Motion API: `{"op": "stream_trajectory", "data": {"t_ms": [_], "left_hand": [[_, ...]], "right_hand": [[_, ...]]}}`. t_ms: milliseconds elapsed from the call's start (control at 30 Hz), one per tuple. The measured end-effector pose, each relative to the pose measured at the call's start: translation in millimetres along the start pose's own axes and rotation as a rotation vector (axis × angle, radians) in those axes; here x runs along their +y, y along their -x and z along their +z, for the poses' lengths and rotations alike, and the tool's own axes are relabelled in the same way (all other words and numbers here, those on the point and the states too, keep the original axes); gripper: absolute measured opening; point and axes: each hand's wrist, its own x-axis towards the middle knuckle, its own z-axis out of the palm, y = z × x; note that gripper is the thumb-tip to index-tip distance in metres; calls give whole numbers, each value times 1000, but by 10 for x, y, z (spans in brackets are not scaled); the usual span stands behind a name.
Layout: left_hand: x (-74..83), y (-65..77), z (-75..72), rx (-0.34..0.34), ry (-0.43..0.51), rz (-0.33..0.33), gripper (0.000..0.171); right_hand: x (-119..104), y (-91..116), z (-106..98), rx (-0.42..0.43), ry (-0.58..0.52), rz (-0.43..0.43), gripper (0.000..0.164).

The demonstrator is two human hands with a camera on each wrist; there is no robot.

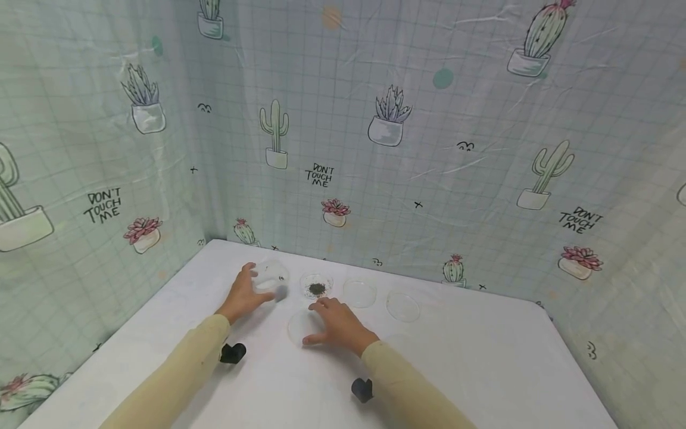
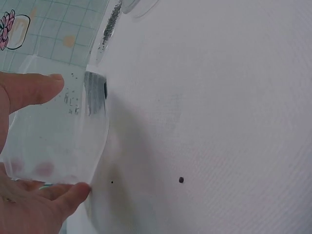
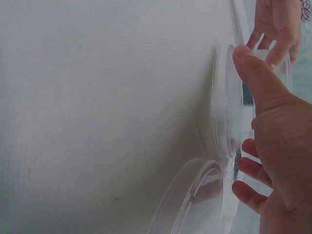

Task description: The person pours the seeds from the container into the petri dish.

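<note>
In the head view, my left hand [image 1: 248, 295] grips a clear plastic cup [image 1: 272, 275] at the table's back left. The left wrist view shows thumb and fingers on opposite sides of this cup [image 2: 53, 126], with dark specks on its wall and a grey patch near its base. My right hand [image 1: 340, 325] spans a shallow clear round dish [image 1: 300, 328], thumb and a fingertip at its rim in the right wrist view; its other fingers are spread. Behind it lies a clear dish with a dark granular heap [image 1: 317, 289]. Whether the right-hand dish touches the table is unclear.
Two more clear round dishes, one [image 1: 359, 294] beside the other [image 1: 403, 307], lie to the right in a row on the white table [image 1: 482, 357]. A cactus-print curtain [image 1: 348, 119] hangs behind and at the sides. Black pieces [image 1: 233, 353] show below both wrists.
</note>
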Motion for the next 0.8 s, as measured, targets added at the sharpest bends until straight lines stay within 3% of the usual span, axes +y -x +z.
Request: {"op": "stream_trajectory", "data": {"t_ms": [333,600,800], "left_hand": [[-64,-4,-42,-6,-66,30,96],[-78,-20,11,-19,-67,24,96],[-73,-35,37,-23,-61,22,95]], "right_hand": [[-92,-46,52,-15,46,-71,72],[-78,-51,96,-26,61,-45,71],[-24,-72,58,16,74,-31,74]]}}
